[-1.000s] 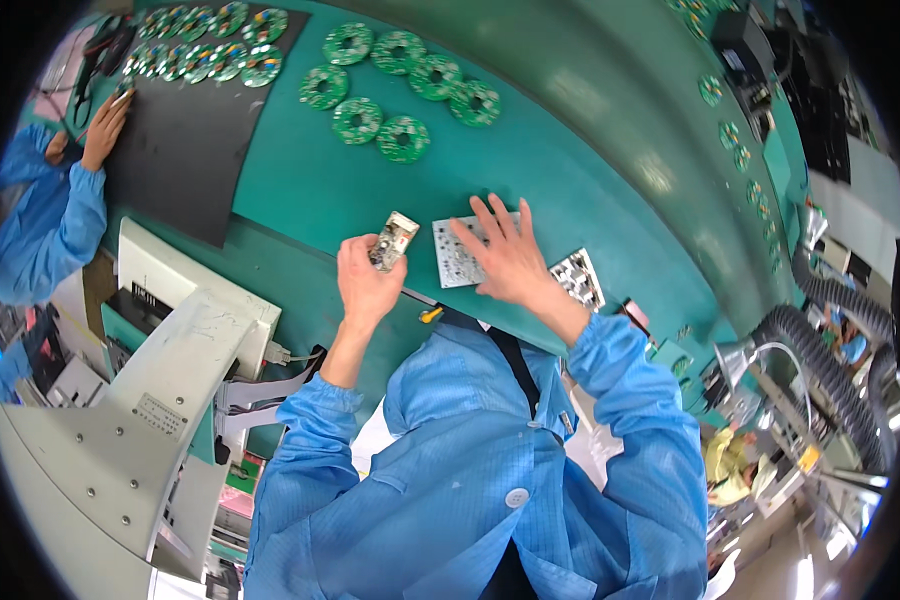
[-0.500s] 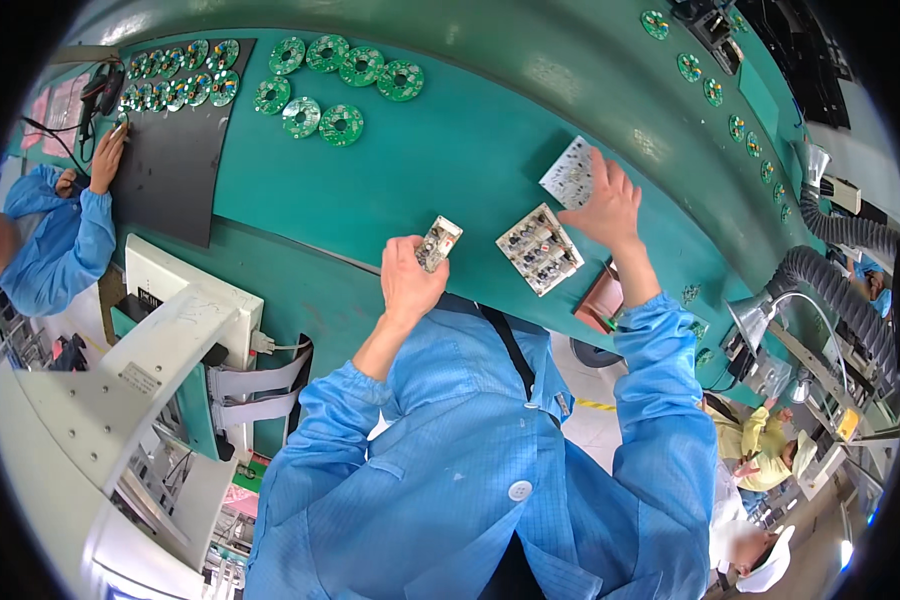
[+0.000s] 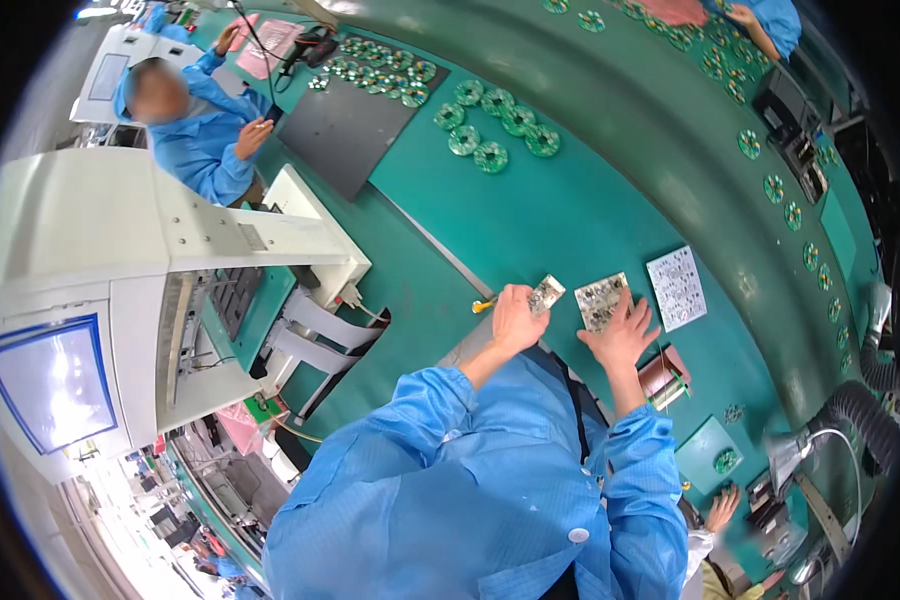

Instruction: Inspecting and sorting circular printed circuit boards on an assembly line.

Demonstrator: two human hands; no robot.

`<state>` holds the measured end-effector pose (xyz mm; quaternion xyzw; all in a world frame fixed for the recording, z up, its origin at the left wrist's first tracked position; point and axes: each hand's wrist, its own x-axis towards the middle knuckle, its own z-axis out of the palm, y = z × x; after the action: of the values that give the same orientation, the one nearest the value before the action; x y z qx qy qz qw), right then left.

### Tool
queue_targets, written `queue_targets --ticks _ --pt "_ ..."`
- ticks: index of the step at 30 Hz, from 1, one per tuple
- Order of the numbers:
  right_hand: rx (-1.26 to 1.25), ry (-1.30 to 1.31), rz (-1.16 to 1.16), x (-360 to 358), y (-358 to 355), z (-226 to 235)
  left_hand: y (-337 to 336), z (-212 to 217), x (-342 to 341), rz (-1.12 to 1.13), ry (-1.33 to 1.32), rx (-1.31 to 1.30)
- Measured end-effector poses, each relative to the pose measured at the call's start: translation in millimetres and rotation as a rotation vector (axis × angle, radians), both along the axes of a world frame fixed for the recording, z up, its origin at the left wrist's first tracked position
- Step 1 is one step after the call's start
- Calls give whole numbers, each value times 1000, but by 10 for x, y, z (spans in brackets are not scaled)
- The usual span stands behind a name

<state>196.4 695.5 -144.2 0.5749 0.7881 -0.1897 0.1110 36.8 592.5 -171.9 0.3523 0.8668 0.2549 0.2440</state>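
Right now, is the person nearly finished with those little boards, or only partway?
Partway, it seems. Several round green boards lie grouped farther up the green table, maybe finished. In hand: the left hand holds a small board up, and the right hand rests on a square board. A white panel beside it lies untouched.

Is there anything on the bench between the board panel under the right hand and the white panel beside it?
No. In the head view only bare green bench top separates the board panel under the right hand from the white panel.
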Motion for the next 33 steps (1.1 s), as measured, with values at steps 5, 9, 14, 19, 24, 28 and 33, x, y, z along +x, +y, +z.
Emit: queue_targets --ticks 5,9,14,19,24,28,33 --pt "77 12 0 -65 -55 -33 56 -57 -83 -54 22 22" --pt "111 9 -165 -102 -182 -91 122 -59 -127 -78 -23 -2" --pt "253 -129 -424 -159 -340 -171 254 -98 -84 -163 -41 -5" --pt "182 -181 -595 -160 -249 -120 354 -85 14 -319 69 -20" --pt "231 -126 -537 -50 -308 -79 441 14 18 -397 143 -2" --pt "362 524 -250 158 -485 53 398 55 -184 -311 49 105" --pt "87 691 -492 409 -748 332 363 -113 -571 -113 -24 240"
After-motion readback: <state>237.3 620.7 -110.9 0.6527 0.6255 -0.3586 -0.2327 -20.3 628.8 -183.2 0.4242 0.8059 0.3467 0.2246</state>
